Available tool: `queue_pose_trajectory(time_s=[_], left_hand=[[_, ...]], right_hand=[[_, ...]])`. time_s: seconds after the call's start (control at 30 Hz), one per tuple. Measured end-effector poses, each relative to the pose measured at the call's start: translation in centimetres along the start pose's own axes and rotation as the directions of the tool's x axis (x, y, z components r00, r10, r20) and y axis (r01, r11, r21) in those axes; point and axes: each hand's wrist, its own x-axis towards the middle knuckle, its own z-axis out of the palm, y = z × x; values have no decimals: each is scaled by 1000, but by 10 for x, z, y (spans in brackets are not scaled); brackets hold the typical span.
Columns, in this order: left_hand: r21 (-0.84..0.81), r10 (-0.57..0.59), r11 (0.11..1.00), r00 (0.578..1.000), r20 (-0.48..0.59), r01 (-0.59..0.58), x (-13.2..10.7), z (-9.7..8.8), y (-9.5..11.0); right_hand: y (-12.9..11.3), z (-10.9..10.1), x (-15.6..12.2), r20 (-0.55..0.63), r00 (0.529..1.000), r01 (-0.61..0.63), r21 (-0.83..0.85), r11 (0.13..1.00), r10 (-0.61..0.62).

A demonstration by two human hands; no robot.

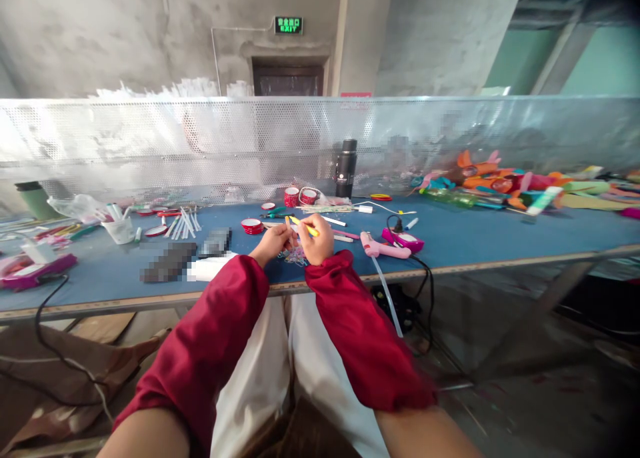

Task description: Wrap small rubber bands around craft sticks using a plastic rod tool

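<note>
My right hand (317,240) is closed around a slim yellow pen-like tool (313,231), which slants across its fingers; its exact kind is too small to tell. Close beside it, my left hand (274,239) has its fingers pinched near the yellow tool. What those fingers hold, if anything, I cannot make out. Beneath both hands lies a small tangle of thin, pale pieces (295,257) on the blue tabletop (340,265). A stack of red-rimmed round pieces (252,226) sits just left of my left hand.
A pink glue gun (384,247) lies to the right, its clear glue stick (387,298) hanging over the edge. Behind stands a black flask (346,168). Leftward are glue sticks (183,223) and a white cup (119,230); colourful foam pieces (493,178) pile up far right.
</note>
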Motion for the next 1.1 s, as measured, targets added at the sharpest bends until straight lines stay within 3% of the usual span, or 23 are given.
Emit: queue_pose_trajectory(time_s=[1.1], left_hand=[[-4, 11, 1000, 1000, 2, -11, -1, 0, 1]], right_hand=[[-2, 1, -1, 32, 999, 8, 6, 1000, -8]])
